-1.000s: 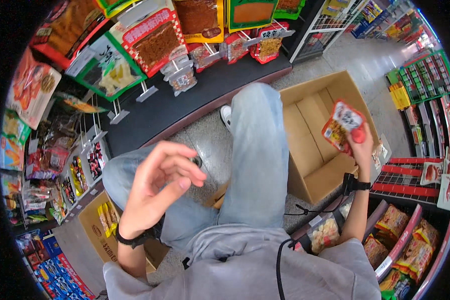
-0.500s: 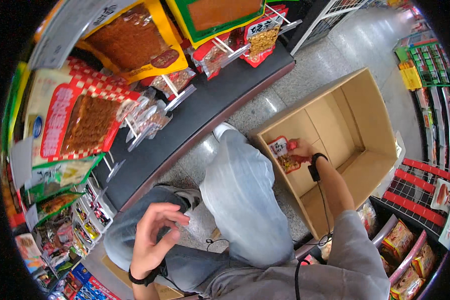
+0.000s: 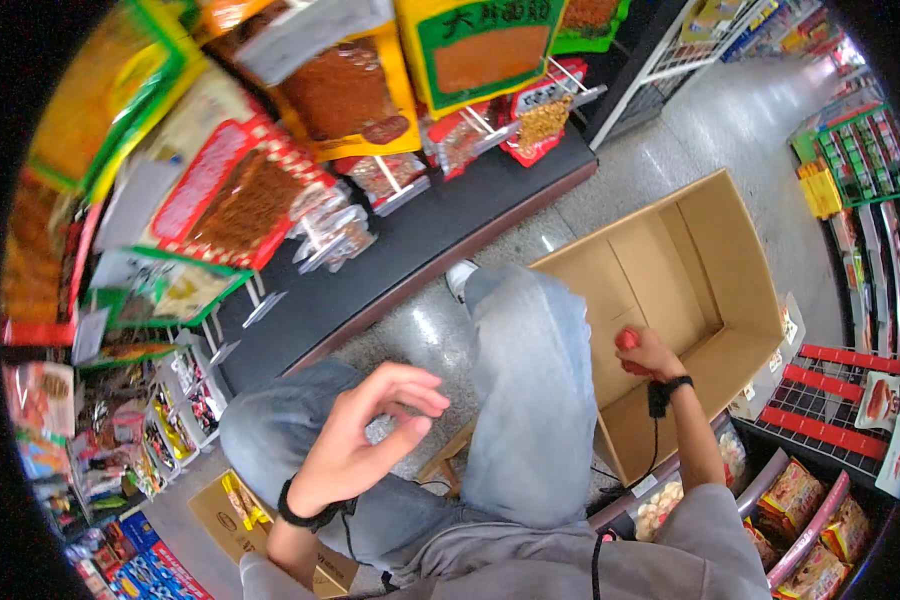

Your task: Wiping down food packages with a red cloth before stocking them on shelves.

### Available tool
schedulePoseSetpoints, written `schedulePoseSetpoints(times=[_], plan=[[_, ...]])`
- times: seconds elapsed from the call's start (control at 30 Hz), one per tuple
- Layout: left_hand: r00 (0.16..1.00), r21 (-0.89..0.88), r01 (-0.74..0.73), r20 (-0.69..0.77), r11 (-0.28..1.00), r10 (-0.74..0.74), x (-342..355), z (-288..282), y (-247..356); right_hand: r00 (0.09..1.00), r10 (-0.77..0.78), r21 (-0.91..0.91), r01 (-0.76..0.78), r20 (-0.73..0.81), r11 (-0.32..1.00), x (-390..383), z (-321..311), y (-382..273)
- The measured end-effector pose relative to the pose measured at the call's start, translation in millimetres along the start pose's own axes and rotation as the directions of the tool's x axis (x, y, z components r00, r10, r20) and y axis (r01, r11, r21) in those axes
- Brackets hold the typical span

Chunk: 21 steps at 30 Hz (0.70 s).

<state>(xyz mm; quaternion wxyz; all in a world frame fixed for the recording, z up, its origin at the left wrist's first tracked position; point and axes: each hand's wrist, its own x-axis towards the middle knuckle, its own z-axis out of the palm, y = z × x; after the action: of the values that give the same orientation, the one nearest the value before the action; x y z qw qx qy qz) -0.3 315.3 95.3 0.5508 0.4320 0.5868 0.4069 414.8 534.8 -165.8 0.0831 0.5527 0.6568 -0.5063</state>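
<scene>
Red item shows against the inside of the box, how deep I cannot tell, grasped by the right hand and mostly hidden. Left of the box, past the right leg, the left hand hangs free, fingers loosely curved. Packets hang beyond the box, leftward.
</scene>
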Motion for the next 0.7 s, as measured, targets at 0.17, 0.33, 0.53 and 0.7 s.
schedulePoseSetpoints(times=[0.17, 0.33, 0.53, 0.7], plan=[[0.993, 0.024, -0.116, -0.029, 0.993, 0.116, -40, 2, 1, 0.861, -0.303, -0.293, 0.192, -0.407, 0.937, -126, 5, -43], [0.977, -0.036, -0.214, -0.033, 0.976, 0.213, -75, 0, -9, 0.900, -0.233, -0.301, 0.122, -0.368, 0.946, -248, 17, -113], [0.977, -0.038, -0.211, -0.043, 0.977, 0.209, -107, -13, -13, 0.819, -0.567, -0.336, 0.513, -0.085, 0.790, -314, 18, -234], [0.934, 0.104, -0.338, -0.085, 0.935, 0.347, -124, -29, 17, 0.474, -0.865, -0.119, 0.880, 0.163, 0.460, -300, 15, -350]])
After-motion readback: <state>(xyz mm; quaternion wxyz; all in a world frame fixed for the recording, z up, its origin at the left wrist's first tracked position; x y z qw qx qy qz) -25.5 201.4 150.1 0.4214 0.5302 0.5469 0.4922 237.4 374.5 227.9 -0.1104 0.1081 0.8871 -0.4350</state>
